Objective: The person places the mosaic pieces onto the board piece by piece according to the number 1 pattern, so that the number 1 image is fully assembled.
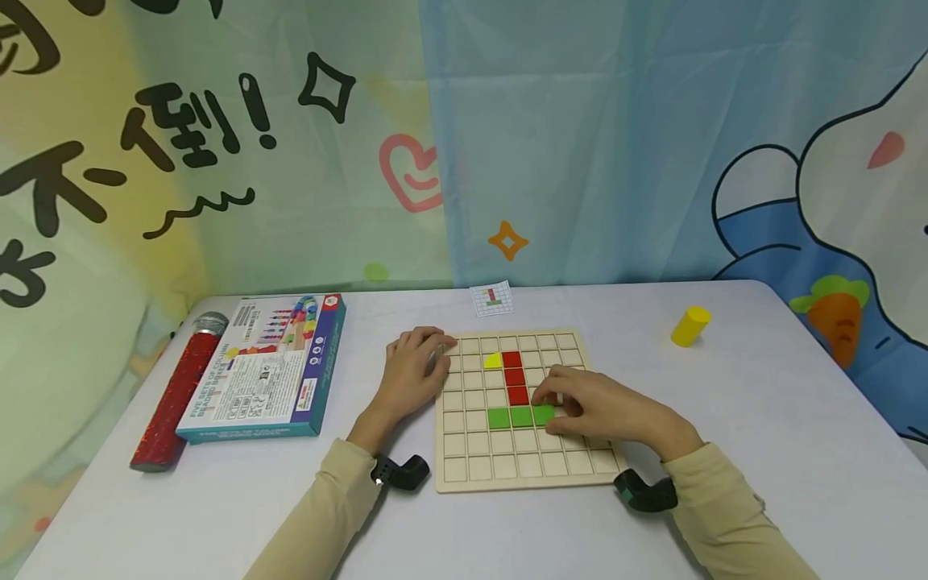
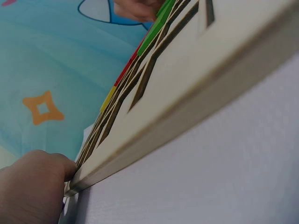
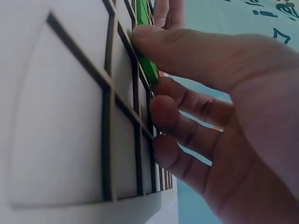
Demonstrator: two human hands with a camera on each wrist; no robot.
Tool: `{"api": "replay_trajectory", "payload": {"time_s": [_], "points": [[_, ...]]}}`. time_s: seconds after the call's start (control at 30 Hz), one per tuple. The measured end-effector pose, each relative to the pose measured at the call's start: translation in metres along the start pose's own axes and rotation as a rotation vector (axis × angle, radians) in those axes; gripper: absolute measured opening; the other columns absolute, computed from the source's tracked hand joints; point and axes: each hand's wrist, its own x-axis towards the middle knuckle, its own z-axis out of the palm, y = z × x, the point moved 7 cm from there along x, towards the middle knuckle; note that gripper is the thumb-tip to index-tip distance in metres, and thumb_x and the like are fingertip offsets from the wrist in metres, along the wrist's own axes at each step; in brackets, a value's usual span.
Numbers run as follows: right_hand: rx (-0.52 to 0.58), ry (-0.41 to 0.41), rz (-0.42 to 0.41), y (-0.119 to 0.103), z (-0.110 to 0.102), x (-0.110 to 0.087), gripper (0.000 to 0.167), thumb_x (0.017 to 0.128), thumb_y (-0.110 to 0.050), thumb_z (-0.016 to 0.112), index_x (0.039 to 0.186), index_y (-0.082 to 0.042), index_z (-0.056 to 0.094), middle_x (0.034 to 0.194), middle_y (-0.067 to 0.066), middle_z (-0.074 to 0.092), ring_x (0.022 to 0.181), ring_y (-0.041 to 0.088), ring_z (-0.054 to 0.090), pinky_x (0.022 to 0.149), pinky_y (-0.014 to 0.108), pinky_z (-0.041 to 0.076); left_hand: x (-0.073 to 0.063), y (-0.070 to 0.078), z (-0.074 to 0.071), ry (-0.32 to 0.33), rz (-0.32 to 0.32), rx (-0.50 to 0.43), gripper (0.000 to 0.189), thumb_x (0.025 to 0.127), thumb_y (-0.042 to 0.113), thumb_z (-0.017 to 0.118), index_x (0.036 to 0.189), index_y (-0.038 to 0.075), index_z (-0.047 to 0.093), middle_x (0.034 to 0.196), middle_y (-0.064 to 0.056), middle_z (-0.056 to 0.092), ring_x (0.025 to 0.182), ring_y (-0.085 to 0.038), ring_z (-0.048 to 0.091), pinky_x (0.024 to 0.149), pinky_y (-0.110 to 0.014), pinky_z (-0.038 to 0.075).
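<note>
A pale wooden grid board (image 1: pixel 464 467) lies on the white table. Three red square tiles (image 1: pixel 513 377) form a column on it, with a yellow tile (image 1: pixel 493 361) beside the top one. Below runs a row of three green tiles (image 1: pixel 510 418). My right hand (image 1: pixel 612 411) holds the rightmost green tile (image 3: pixel 149 71) between thumb and index finger, down in the row; the other fingers are bent over the board. At the board's upper left corner, my left hand (image 1: pixel 413 374) rests with relaxed fingers on the edge, its thumb touching the rim in the left wrist view.
A small pattern card (image 1: pixel 492 299) lies behind the board. To the left are a flat printed box (image 1: pixel 254 370) and a red tube with a silver end (image 1: pixel 181 395). A yellow cylinder (image 1: pixel 691 326) stands at the back right. A printed curtain (image 1: pixel 536 145) hangs behind the table.
</note>
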Motion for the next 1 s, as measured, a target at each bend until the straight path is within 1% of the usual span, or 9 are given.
{"api": "replay_trajectory", "payload": {"time_s": [0.17,0.3,0.53,0.63,0.73,0.87,1.0], "points": [[0.000,0.004,-0.005,0.0002,-0.0011,-0.0008,0.023,0.085,-0.027,0.069,0.107,-0.021,0.065,0.092,-0.008,0.055,0.072,0.006,0.047,0.064,0.019,0.041,-0.0004,0.0009,0.0004,0.005,0.006,0.000,0.024,0.092,0.018,0.054,0.113,0.020,0.065,0.126,-0.006,0.056,0.116,-0.028,0.048,0.095,-0.052,0.030],[0.000,0.013,-0.005,-0.0008,-0.0024,-0.0014,0.017,0.086,-0.024,0.068,0.103,-0.021,0.065,0.095,-0.007,0.057,0.073,0.007,0.049,0.065,0.019,0.042,-0.0001,0.0020,0.0004,0.013,0.013,0.001,0.024,0.092,0.018,0.055,0.113,0.019,0.065,0.126,-0.007,0.056,0.115,-0.028,0.048,0.095,-0.052,0.030],[-0.020,0.024,-0.014,-0.0019,-0.0012,-0.0014,0.011,0.085,-0.024,0.069,0.096,-0.023,0.067,0.096,-0.009,0.057,0.073,0.005,0.047,0.066,0.019,0.041,0.0001,0.0015,0.0007,0.019,0.018,0.007,0.024,0.091,0.018,0.055,0.113,0.018,0.065,0.125,-0.007,0.057,0.115,-0.027,0.048,0.094,-0.051,0.031],[-0.022,0.027,-0.026,-0.0033,-0.0015,0.0001,0.011,0.085,-0.023,0.070,0.096,-0.023,0.067,0.097,-0.009,0.058,0.073,0.005,0.047,0.066,0.019,0.041,-0.0006,0.0006,-0.0007,0.027,0.017,0.007,0.024,0.091,0.019,0.055,0.112,0.019,0.065,0.125,-0.007,0.057,0.114,-0.027,0.049,0.094,-0.051,0.031],[-0.014,0.015,-0.021,-0.0035,-0.0006,-0.0006,0.011,0.085,-0.024,0.070,0.096,-0.023,0.067,0.095,-0.009,0.057,0.072,0.004,0.046,0.065,0.019,0.041,-0.0022,0.0004,0.0001,0.027,0.017,-0.001,0.024,0.091,0.019,0.055,0.112,0.018,0.065,0.125,-0.007,0.057,0.113,-0.028,0.049,0.093,-0.052,0.031],[0.004,-0.011,-0.006,-0.0029,0.0018,-0.0022,0.013,0.085,-0.024,0.069,0.098,-0.022,0.067,0.094,-0.008,0.056,0.071,0.004,0.047,0.065,0.019,0.041,-0.0048,-0.0004,0.0023,0.013,0.007,-0.007,0.024,0.091,0.018,0.055,0.113,0.018,0.065,0.125,-0.007,0.057,0.113,-0.029,0.049,0.094,-0.052,0.031],[0.021,-0.013,0.000,-0.0009,0.0017,-0.0039,0.015,0.087,-0.026,0.068,0.101,-0.021,0.067,0.091,-0.010,0.056,0.072,0.005,0.047,0.065,0.019,0.042,-0.0055,-0.0005,0.0044,-0.007,-0.007,-0.002,0.024,0.091,0.018,0.055,0.113,0.018,0.065,0.126,-0.007,0.056,0.116,-0.029,0.048,0.095,-0.052,0.031]]}}
